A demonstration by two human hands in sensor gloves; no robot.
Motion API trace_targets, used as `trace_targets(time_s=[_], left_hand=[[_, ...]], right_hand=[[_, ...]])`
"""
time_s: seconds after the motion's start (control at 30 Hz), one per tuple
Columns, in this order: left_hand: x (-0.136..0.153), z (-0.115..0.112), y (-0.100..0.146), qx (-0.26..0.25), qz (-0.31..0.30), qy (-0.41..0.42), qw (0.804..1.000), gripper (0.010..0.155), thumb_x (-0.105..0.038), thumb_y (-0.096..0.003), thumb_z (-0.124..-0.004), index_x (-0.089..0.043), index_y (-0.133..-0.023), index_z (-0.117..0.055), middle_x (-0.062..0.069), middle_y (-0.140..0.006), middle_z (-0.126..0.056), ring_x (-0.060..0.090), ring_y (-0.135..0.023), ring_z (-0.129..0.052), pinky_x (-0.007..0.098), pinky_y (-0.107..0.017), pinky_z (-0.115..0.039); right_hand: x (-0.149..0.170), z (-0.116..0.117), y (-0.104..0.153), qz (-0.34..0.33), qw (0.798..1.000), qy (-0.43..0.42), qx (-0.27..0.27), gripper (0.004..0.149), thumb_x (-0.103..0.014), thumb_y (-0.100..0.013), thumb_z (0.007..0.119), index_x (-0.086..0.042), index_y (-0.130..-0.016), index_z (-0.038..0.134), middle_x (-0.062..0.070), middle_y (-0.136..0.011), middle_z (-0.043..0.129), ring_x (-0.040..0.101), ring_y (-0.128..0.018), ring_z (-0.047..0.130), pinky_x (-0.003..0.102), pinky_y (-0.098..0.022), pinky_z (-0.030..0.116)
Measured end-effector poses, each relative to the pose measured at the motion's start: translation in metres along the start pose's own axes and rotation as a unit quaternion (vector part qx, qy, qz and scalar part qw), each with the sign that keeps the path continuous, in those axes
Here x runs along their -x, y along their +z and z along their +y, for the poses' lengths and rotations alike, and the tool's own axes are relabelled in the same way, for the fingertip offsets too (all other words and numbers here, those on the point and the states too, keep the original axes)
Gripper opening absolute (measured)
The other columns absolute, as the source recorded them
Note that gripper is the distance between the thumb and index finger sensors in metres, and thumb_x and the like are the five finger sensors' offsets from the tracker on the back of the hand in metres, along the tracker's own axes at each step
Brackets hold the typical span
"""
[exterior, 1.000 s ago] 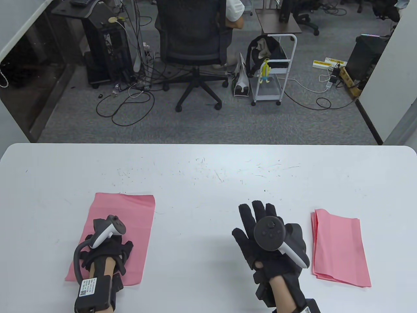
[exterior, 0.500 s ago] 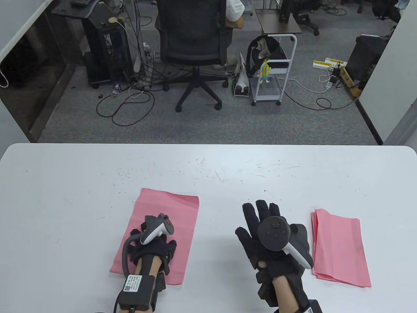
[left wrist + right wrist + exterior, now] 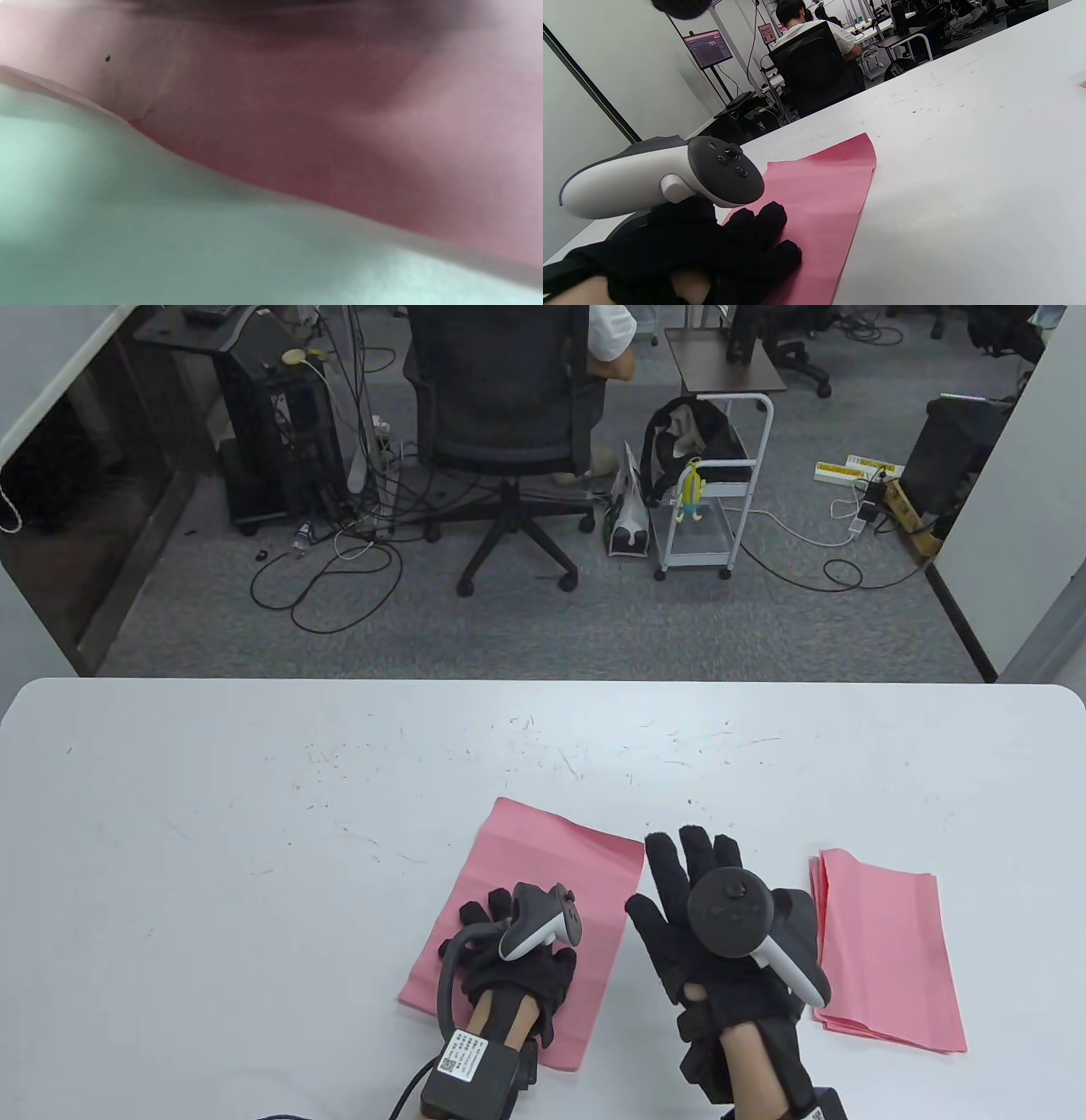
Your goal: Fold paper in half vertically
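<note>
Your pink paper [image 3: 551,891] lies flat on the white table [image 3: 254,814], near the front edge and a little right of the table's middle, turned slightly so its far corners lean to the right. Your left hand [image 3: 517,959] rests on top of its near half, palm down, with the gloved fingers spread across the sheet and pressing on it; nothing is pinched or gripped. From the right wrist view the same hand [image 3: 712,245] sits on the sheet [image 3: 818,190] with its fingertips flat against the pink surface, the tracker [image 3: 666,173] strapped above the knuckles. The left wrist view is blurred and very close: it shows only pink paper [image 3: 339,127] meeting the pale tabletop [image 3: 127,233] along a slightly lifted edge.

Your right hand [image 3: 721,933] is just beside the sheet's right edge, fingers extended and held loosely together, pointing away from you, holding nothing. Its thumb lies near the paper's right border; whether it touches the paper or the table cannot be told from these views.

To the right of that hand, apart from the sheet you are working on, a stack of pink sheets [image 3: 887,950] lies on the table, edges roughly aligned.

Beyond the table's far edge, a person sits in a dark office chair [image 3: 501,407] with their back to you.
</note>
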State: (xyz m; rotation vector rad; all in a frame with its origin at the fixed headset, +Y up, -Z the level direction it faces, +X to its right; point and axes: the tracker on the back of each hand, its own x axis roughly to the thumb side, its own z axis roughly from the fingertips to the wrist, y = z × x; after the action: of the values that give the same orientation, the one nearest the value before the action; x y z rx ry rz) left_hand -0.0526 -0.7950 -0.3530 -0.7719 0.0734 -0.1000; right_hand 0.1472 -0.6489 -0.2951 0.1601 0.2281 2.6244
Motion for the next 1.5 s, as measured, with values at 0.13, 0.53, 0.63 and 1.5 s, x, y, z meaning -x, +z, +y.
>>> trace_targets(time_s=[0.13,0.53,0.63,1.5], left_hand=[[0.001,0.000,0.000,-0.001,0.000,0.006,1.000,0.081,-0.068,-0.0527,-0.037,-0.034,-0.112,0.006,0.015,-0.120,0.009,0.054,-0.110,-0.006,0.077,-0.076,-0.036],[0.000,-0.002,0.000,0.011,-0.029,0.030,0.999,0.081,-0.064,-0.0545,-0.036,-0.028,-0.110,0.010,0.022,-0.115,0.014,0.060,-0.103,0.001,0.080,-0.072,-0.026],[-0.001,-0.002,-0.002,0.010,-0.050,0.033,0.998,0.081,-0.064,-0.0549,-0.039,-0.029,-0.110,0.009,0.019,-0.116,0.015,0.058,-0.104,0.004,0.079,-0.073,-0.022],[-0.008,0.003,-0.003,0.009,-0.189,-0.016,0.982,0.077,-0.030,-0.0562,-0.059,-0.050,-0.110,-0.007,-0.010,-0.121,0.010,0.028,-0.114,0.009,0.062,-0.085,-0.008]], right_hand=[[0.000,-0.001,0.001,-0.001,1.000,-0.002,0.002,0.070,-0.051,-0.049,0.068,-0.030,-0.109,0.039,0.011,-0.117,0.026,0.046,-0.104,0.020,0.067,-0.072,0.028],[-0.001,0.001,0.001,-0.003,1.000,-0.005,-0.007,0.070,-0.051,-0.049,0.068,-0.030,-0.109,0.039,0.011,-0.117,0.025,0.046,-0.104,0.020,0.066,-0.072,0.028],[-0.002,0.000,0.001,-0.003,1.000,-0.006,-0.008,0.070,-0.051,-0.049,0.068,-0.029,-0.109,0.039,0.011,-0.117,0.025,0.046,-0.104,0.021,0.066,-0.072,0.028],[0.000,0.002,-0.003,0.003,1.000,-0.007,-0.017,0.069,-0.051,-0.049,0.068,-0.029,-0.109,0.040,0.011,-0.116,0.026,0.046,-0.104,0.020,0.066,-0.072,0.028]])
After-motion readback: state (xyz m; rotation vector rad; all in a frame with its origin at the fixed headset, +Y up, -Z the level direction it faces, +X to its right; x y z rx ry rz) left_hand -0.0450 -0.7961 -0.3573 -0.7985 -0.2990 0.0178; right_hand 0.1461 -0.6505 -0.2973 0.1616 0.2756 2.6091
